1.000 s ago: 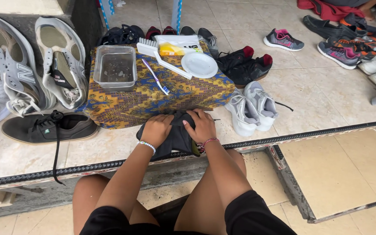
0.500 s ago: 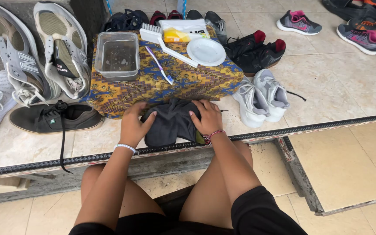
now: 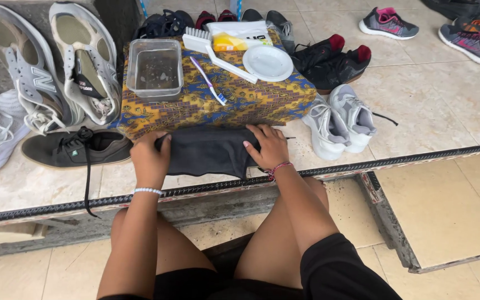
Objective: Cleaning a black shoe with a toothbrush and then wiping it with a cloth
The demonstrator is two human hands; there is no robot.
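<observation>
A dark cloth (image 3: 209, 151) is spread flat on the tiled floor (image 3: 434, 116), just in front of a low block covered with a patterned yellow and blue fabric (image 3: 251, 103). The cloth is pressed down at both ends. The left hand (image 3: 150, 158) is laid over its left edge with the fingers curled about the hem, so that the edge is gripped. The right hand (image 3: 270, 145) is laid flat on the right edge with the fingers spread wide and nothing enclosed. A white bead bracelet (image 3: 148, 191) is worn on the left wrist and a red cord bracelet (image 3: 276, 168) on the right.

On the patterned fabric a clear plastic container (image 3: 154, 68) with murky water is set at the left. Beside it a toothbrush (image 3: 209, 81) is laid at a slant, and a white scrubbing brush (image 3: 213, 51) is placed just behind it. A white round lid (image 3: 268, 62) is seen to the right, and a white and yellow packet (image 3: 239, 34) lies at the back.

A dark low sneaker (image 3: 73, 149) with a loose lace is found left of the cloth, touching the left hand's side of the floor. A pair of white sneakers (image 3: 48, 66) is leaned against a wall behind it. A grey pair of sneakers (image 3: 339, 122) stands right of the block, and a black pair with red lining (image 3: 331, 60) is placed behind those.
</observation>
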